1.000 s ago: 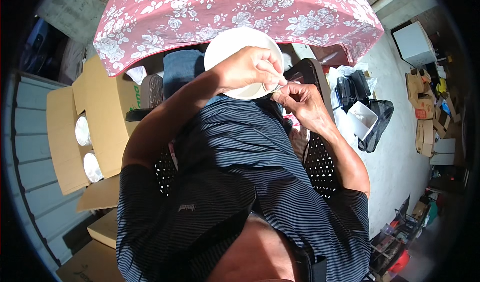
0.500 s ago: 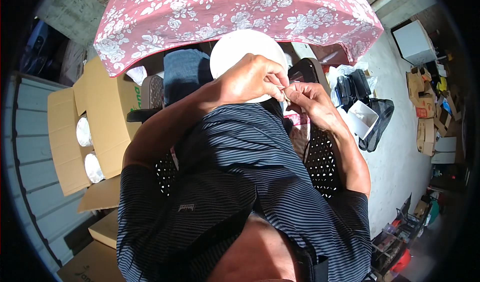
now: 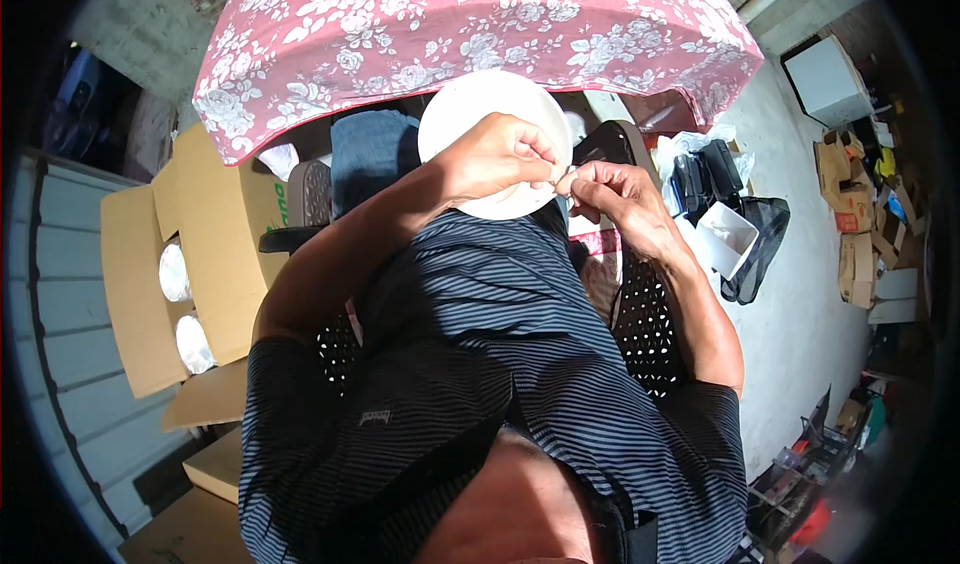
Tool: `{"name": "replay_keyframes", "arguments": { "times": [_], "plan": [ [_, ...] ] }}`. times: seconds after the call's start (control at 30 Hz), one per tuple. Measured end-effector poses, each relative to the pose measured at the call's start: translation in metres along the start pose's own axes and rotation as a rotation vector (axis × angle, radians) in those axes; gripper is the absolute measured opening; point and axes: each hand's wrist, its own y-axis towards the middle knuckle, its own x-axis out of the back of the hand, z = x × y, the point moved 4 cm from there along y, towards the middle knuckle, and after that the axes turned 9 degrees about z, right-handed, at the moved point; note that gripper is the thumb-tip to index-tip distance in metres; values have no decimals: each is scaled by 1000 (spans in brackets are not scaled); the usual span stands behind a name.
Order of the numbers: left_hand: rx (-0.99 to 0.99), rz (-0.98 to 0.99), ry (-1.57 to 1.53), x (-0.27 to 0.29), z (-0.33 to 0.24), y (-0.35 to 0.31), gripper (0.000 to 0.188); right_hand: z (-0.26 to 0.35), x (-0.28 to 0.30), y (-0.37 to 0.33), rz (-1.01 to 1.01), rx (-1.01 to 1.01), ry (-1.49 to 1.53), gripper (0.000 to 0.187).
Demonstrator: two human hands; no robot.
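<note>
My left hand [image 3: 495, 162] is in a pinch above the white round dish [image 3: 455, 109], which lies at my lap. Its thumb and fingertips meet at a tiny pale thing too small to name. My right hand [image 3: 622, 199] is closed as well, its thumb pressed to the bent fingers just past the dish's right edge. The two sets of fingertips almost meet, and what the right fingers pinch is mostly hidden by them.
A table with a pink floral cloth [image 3: 420, 24] stands ahead. Open cardboard boxes [image 3: 215, 254] are at my left. To the right lie a white container [image 3: 727, 237], a black mesh bag [image 3: 765, 249] and more cartons [image 3: 855, 204]. A folded blue cloth [image 3: 368, 159] is beyond my left forearm.
My left fingertips have moved slightly left, away from the right ones, so a small gap shows between the hands. More of the dish's lower right part shows.
</note>
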Motion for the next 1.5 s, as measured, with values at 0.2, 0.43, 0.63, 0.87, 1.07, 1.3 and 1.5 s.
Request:
{"name": "replay_keyframes", "arguments": {
  "times": [0.2,0.43,0.63,0.87,1.07,1.3,1.5],
  "plan": [
    [26,30,-214,2,6,-1,22,-17,13,3,-119,38,60,24],
    [12,37,-206,2,4,2,20,-8,2,6,-114,46,44,20],
    [21,-73,-41,-1,-9,-4,18,-13,1,10,-194,91,62,18],
    [-18,-210,159,4,-3,-3,14,-10,-1,9,-274,154,51,15],
    [-137,-307,408,-13,-18,-10,13,-18,2,14,-228,177,55,13],
    [-240,-304,730,-18,-24,-14,15,-22,1,19,-213,177,47,14],
    [117,53,-58,-4,-6,-6,21,-15,1,16,-199,208,46,10]
  ]
}}
